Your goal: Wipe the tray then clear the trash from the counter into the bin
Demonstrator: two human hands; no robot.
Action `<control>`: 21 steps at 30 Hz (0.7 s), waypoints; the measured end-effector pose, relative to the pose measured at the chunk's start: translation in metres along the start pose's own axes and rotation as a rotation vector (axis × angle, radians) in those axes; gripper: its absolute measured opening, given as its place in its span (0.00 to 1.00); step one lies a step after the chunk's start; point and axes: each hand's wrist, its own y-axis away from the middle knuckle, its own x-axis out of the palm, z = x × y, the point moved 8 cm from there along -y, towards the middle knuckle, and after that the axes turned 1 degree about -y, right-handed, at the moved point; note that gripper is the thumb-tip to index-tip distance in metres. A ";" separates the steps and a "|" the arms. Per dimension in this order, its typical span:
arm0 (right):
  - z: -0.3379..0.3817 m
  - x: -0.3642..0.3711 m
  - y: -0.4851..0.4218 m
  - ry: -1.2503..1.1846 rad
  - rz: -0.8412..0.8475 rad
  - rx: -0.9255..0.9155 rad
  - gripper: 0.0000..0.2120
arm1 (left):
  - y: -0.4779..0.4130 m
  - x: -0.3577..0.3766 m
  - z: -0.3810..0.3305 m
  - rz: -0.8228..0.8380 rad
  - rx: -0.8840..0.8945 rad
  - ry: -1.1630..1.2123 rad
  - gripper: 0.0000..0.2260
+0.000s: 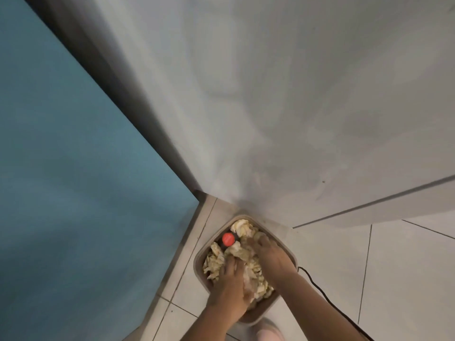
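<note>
Bin: a beige, round-cornered container standing on the tiled floor, set into the floor corner where the blue panel meets the white wall.
Trash: crumpled cream-coloured paper fills the bin up to about its rim. It lies directly beneath both hands and also shows beyond them at the far end of the bin.
Left hand: inside the bin at its near-left part, laid palm down on the paper, fingers stretched out and pointing toward the wall corner. It clasps nothing that can be made out.
Right hand: inside the bin on its right side, just beside the left hand, palm down on the paper with fingers extended. The fingertips are blurred, and no grasp is evident.
Red cap: a round red top on a dark item, seated among the paper at the far-left part of the bin, ahead of the left hand and just left of the right fingertips.
Cable: a black cord lying on the floor, running from the bin's right rim toward the near-right edge, partly covered by the right forearm.
Foot: a pale pink slipper on the floor at the near edge, close against the bin's near wall.
Ledge: a beige strip along the base of the blue panel, just beside the bin's left wall.
</note>
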 end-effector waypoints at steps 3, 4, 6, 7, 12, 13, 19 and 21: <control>0.005 -0.003 -0.003 0.084 0.023 -0.035 0.33 | 0.001 -0.004 0.001 0.005 -0.002 -0.047 0.40; 0.006 -0.003 -0.007 0.125 0.028 -0.056 0.34 | -0.002 -0.005 0.001 -0.014 -0.015 -0.056 0.39; 0.006 -0.002 -0.020 0.164 0.039 -0.086 0.34 | -0.009 -0.003 -0.002 -0.028 -0.039 -0.067 0.38; 0.005 -0.003 -0.027 0.166 0.040 -0.100 0.34 | -0.011 -0.001 -0.004 -0.038 -0.054 -0.055 0.38; 0.011 -0.010 -0.046 0.242 0.074 -0.181 0.34 | -0.017 -0.007 -0.010 -0.051 -0.112 -0.031 0.39; 0.012 -0.011 -0.044 0.252 0.065 -0.179 0.33 | -0.015 -0.010 -0.011 -0.053 -0.111 -0.050 0.39; 0.021 -0.032 -0.020 0.294 0.031 -0.095 0.28 | -0.005 -0.048 -0.018 -0.055 -0.044 -0.150 0.33; 0.027 -0.051 -0.012 0.343 0.025 -0.064 0.22 | 0.002 -0.070 -0.021 -0.067 -0.006 -0.167 0.28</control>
